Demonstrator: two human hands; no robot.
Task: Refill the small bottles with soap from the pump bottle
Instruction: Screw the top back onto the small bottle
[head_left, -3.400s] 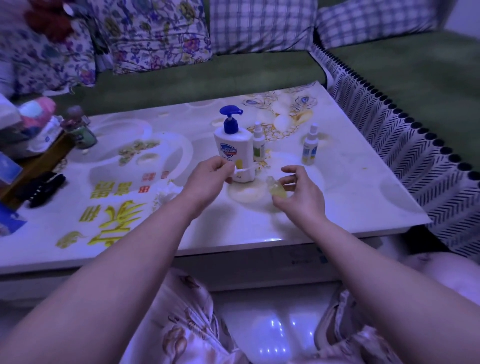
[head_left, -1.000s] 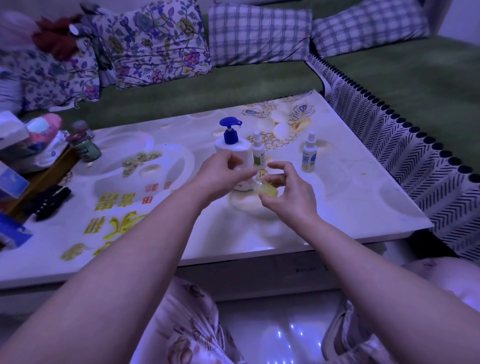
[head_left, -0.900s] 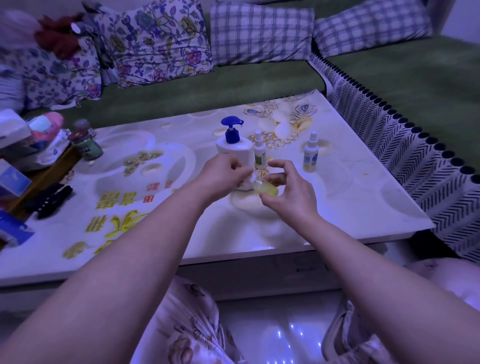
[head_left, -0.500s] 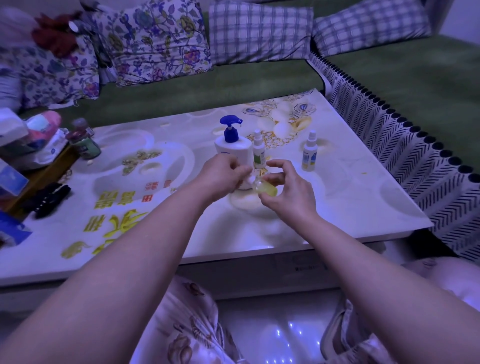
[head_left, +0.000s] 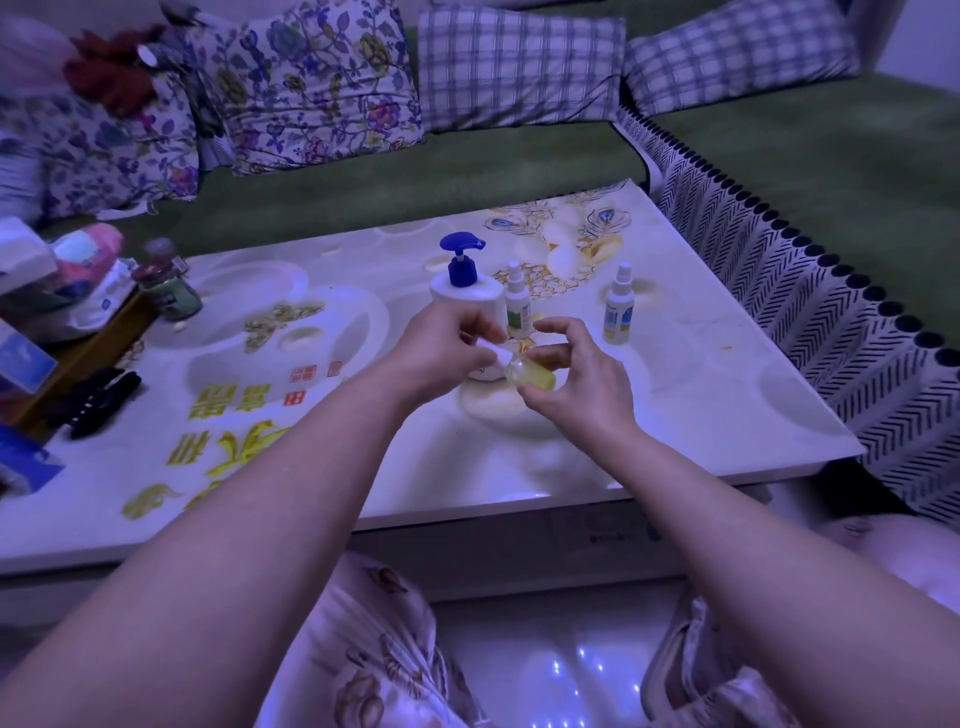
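A white pump bottle (head_left: 470, 293) with a blue pump head stands mid-table. My right hand (head_left: 576, 384) holds a small clear bottle (head_left: 532, 375) with yellow liquid, tilted, just in front of the pump bottle. My left hand (head_left: 447, 353) pinches the small bottle's white cap (head_left: 493, 353) at its neck. Two more small spray bottles stand upright: one (head_left: 517, 306) right beside the pump bottle, another (head_left: 618, 306) farther right.
The white table (head_left: 675, 415) has a jar (head_left: 169, 286), boxes and a black object (head_left: 93, 400) along its left side. A green sofa with cushions (head_left: 519, 73) wraps the far and right sides. My knees sit below the table's front edge.
My hands came together in front of the pump bottle. The left hand left the pump bottle's base and now holds the white cap at the small bottle's neck.
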